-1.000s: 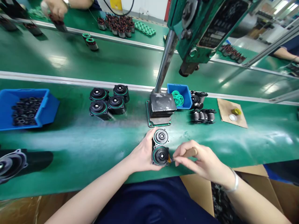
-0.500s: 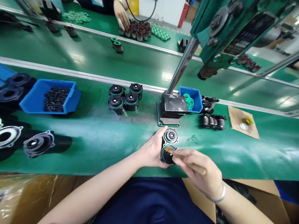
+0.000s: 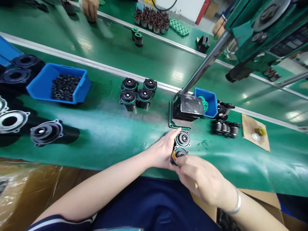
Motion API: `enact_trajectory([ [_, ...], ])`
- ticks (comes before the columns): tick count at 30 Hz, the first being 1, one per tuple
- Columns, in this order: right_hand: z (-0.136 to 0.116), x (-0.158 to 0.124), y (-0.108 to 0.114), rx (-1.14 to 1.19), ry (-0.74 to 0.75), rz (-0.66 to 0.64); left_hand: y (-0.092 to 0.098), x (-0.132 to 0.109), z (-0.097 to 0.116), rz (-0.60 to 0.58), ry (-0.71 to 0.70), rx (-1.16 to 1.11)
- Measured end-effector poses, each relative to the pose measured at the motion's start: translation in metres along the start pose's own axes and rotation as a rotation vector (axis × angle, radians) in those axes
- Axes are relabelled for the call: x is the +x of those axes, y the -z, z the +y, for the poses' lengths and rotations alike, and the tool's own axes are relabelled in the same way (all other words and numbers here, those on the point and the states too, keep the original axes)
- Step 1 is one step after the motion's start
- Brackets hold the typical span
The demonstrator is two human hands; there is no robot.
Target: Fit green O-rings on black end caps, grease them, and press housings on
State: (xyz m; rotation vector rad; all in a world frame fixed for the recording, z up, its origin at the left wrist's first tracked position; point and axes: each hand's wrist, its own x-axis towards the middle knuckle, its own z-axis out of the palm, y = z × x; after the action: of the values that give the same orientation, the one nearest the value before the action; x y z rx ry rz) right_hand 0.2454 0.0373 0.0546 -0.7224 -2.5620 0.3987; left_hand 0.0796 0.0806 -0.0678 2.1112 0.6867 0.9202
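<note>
Two black motor housings stand one behind the other in front of me. The farther housing has a bare metal rim, and the nearer housing carries a green ring. My left hand is wrapped round their left side. In my right hand is a small brush with orange-yellow bristles. Its bristle end touches the left rim of the nearer housing, by the green ring. Most of the brush handle is hidden behind my fingers, which also cover the right part of that housing.
A press base stands just behind the housings, its head overhanging at right. Blue bins hold black rings and green rings. Several ringed housings, rotors and cardboard lie around. Another person's hand is across the bench.
My right hand has rolled over and come closer above the nearer housing, and the brush has shifted to its left rim. The view has swung, and the other person's hand has moved left.
</note>
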Motion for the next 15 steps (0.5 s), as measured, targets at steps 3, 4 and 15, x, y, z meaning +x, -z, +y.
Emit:
enact_trajectory([
  [3, -0.01, -0.004, 0.004, -0.065, 0.127, -0.066, 0.0, 0.0, 0.001, -0.001, 0.027, -0.011],
  [4, -0.014, -0.007, 0.005, -0.099, 0.161, -0.077, 0.001, 0.001, 0.001, -0.002, 0.034, -0.017],
  [15, 0.004, -0.034, 0.027, -0.474, 0.283, -0.119, 0.005, 0.003, 0.008, 0.009, 0.046, -0.021],
])
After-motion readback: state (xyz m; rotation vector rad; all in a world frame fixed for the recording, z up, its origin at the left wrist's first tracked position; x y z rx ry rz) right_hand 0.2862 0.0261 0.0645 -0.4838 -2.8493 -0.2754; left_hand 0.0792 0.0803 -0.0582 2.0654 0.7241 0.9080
